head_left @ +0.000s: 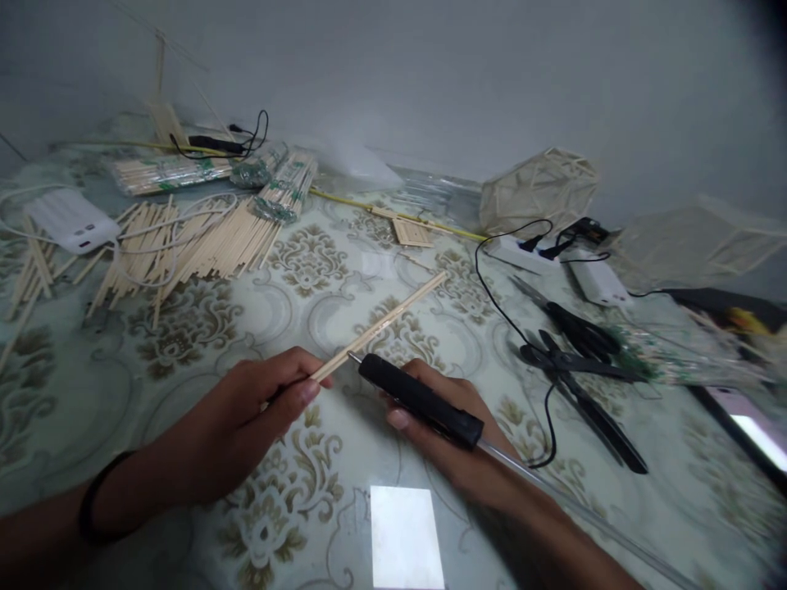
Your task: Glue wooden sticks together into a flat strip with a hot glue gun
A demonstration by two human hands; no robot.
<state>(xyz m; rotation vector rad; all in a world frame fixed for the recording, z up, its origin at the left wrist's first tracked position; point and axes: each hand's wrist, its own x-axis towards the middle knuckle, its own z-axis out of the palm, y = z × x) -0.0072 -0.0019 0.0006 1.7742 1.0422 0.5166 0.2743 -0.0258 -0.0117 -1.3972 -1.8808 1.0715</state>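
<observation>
Wooden sticks [387,322], thumb-pinched in the left hand [239,426]; glue pen [421,401], finger-wrapped in the right hand [439,449] — work apparently midway: frames [539,190] stand built, loose sticks [239,246] lie unjoined.

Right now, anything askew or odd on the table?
Mainly the loose sticks at far left: splayed at uneven angles, with a white cable looped across them and a white box apparently atop some. The wood in the left hand looks straight; no damage evident.

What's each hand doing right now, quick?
Left hand: closed, holding thin wooden sticks near one end.
Right hand: closed around a black tool, its metal tip at the sticks.
</observation>
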